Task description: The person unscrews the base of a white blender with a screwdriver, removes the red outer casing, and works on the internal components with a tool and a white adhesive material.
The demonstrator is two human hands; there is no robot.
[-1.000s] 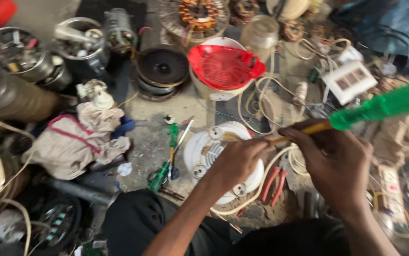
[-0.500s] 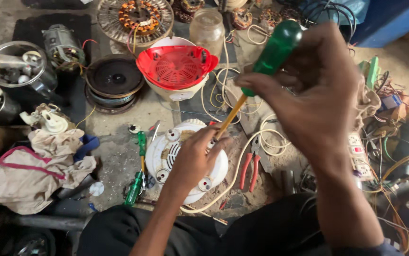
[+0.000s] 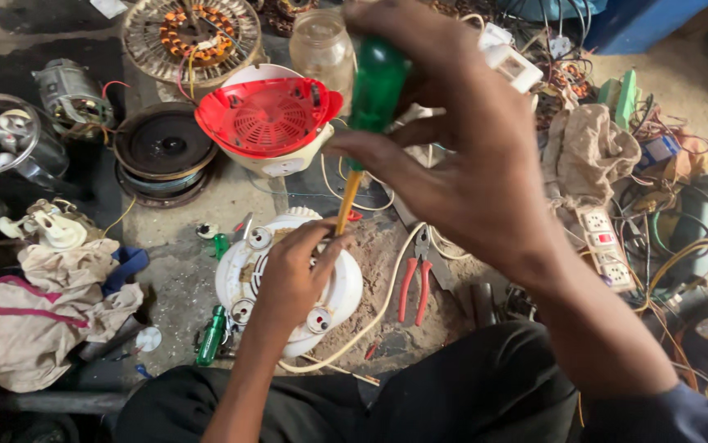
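My right hand (image 3: 460,156) grips a screwdriver (image 3: 370,107) by its green handle, held nearly upright with the yellow shaft pointing down. My left hand (image 3: 292,275) rests on a round white appliance base (image 3: 345,287) lying on the floor, and its fingers steady the shaft's tip against the base. The base has small round feet at its rim and a white cord leading off to the right.
A red-and-white housing (image 3: 268,123), a black speaker (image 3: 161,148), a wound copper stator (image 3: 194,33) and a glass jar (image 3: 321,45) lie beyond. Red pliers (image 3: 411,283) sit right of the base, a green screwdriver (image 3: 210,336) left. Rags, a power strip (image 3: 604,250) and tangled wires surround.
My right hand swung the screwdriver from nearly level to upright and brought it over the white base. The view shifted, and my left hand closed around the shaft's tip.
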